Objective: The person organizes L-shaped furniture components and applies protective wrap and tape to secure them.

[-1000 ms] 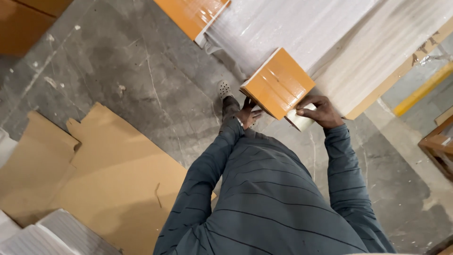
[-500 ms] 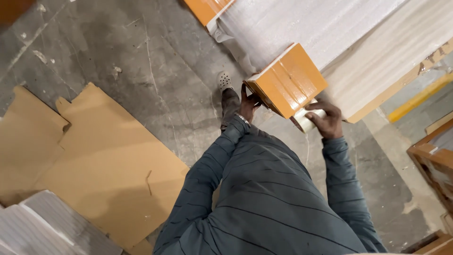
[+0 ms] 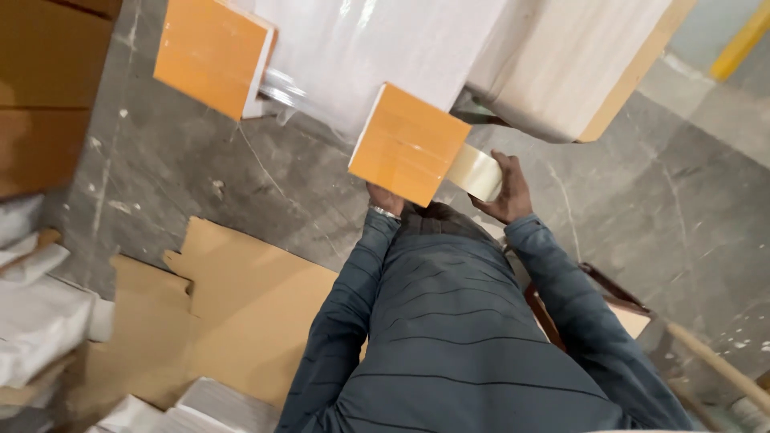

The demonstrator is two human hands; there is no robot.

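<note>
An orange wrapped box is held out in front of my chest. My left hand grips it from underneath at its near edge, mostly hidden by the box. My right hand holds a roll of clear packing tape against the box's right side. Just past the box lies a large stack wrapped in white plastic. My dark striped sleeves and torso fill the lower middle of the view.
A second orange box leans on the white stack at upper left. Flattened cardboard lies on the grey concrete floor at left, near white wrapped bundles. Brown cartons stand far left. A wooden frame sits at right.
The view has swung, so the cardboard and the stack shifted in frame. The orange box stays in my hands, and the tape roll in my right hand now shows plainly beside it.
</note>
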